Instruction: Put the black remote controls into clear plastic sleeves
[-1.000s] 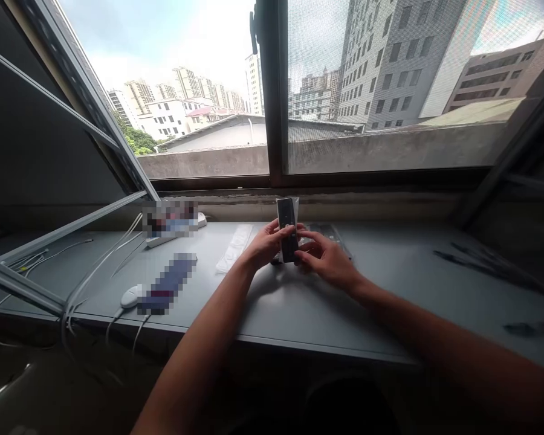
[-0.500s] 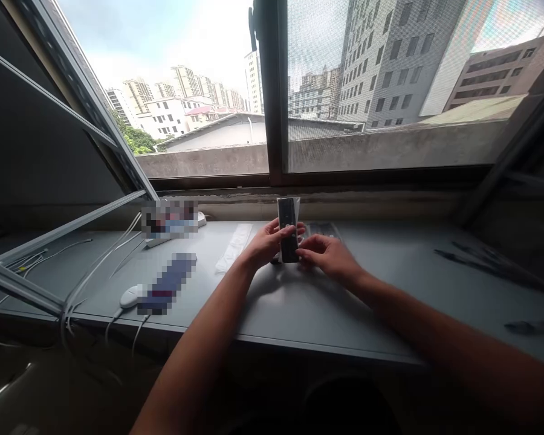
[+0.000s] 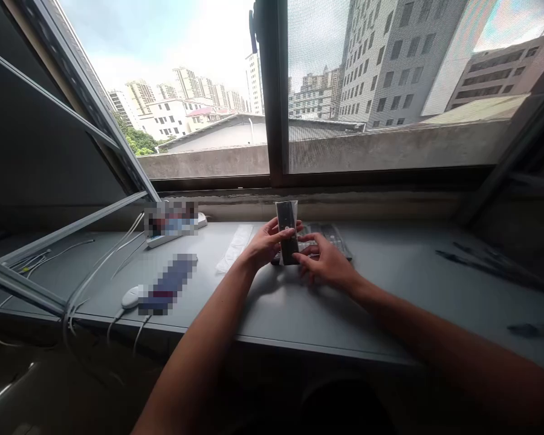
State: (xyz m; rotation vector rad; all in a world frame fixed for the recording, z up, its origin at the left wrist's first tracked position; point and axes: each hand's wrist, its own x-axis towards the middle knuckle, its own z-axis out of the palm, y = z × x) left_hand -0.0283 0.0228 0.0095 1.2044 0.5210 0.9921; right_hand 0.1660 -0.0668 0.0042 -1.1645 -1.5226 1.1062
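Note:
A slim black remote control (image 3: 289,243) stands nearly upright in a clear plastic bag (image 3: 294,208), whose loose end sticks up past the top. My left hand (image 3: 268,243) is closed round its middle, thumb across the front and fingers behind. At the lower right edge, the thumb of my right hand (image 3: 324,263) presses near the bottom corner, while its index finger reaches toward the side. Behind both hands lie dark plastic-wrapped items (image 3: 330,235), partly hidden. A flattened clear plastic sleeve (image 3: 234,248) rests to the left.
On the left of the grey table (image 3: 272,320) are a blurred-out phone-like item (image 3: 170,284), a round white charger (image 3: 132,296), a white power strip (image 3: 202,221) and white cables (image 3: 102,254). Dark cable-like things (image 3: 476,260) lie at right. A window stands behind.
The fingers of my right hand have spread somewhat and its thumb has shifted onto the remote's lower corner. The remote has moved slightly down and left, staying in my left hand.

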